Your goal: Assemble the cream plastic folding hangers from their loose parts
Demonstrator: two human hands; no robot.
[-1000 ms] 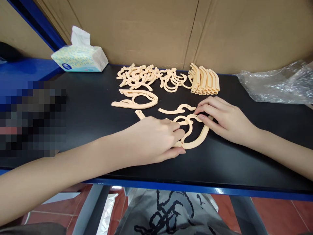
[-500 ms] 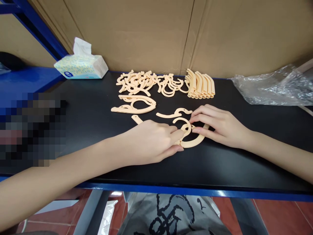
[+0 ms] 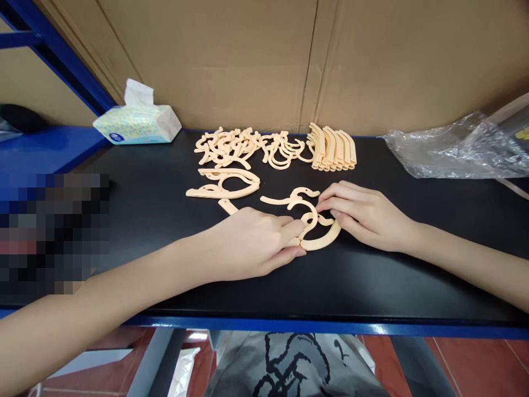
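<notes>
My left hand [image 3: 264, 242] is closed on a beige plastic folding hanger at the joint below its hook [image 3: 314, 214]. From that joint a curved hanger arm [image 3: 324, 241] runs right, up to my right hand [image 3: 359, 215]. The right fingers are bent round the arm's far end, with the thumb against it; the exact contact is partly hidden. A loose hanger arm [image 3: 281, 200] lies just beyond, its tip close to my right fingertips. Another beige piece [image 3: 227, 207] sticks out from behind my left hand, mostly covered.
Folded hangers [image 3: 223, 193] lie left of centre. Behind them are a heap of hooks and small parts [image 3: 231, 144] and stacked curved arms [image 3: 333, 149]. A tissue pack [image 3: 138, 121] stands back left, clear plastic bags [image 3: 454, 149] back right. Cardboard [image 3: 206, 66] backs the black tabletop [image 3: 372, 286].
My right thumb has drawn in toward the fingers, at the upper end of the curved arm. My left hand keeps its hold on the joint. The view has tipped slightly.
</notes>
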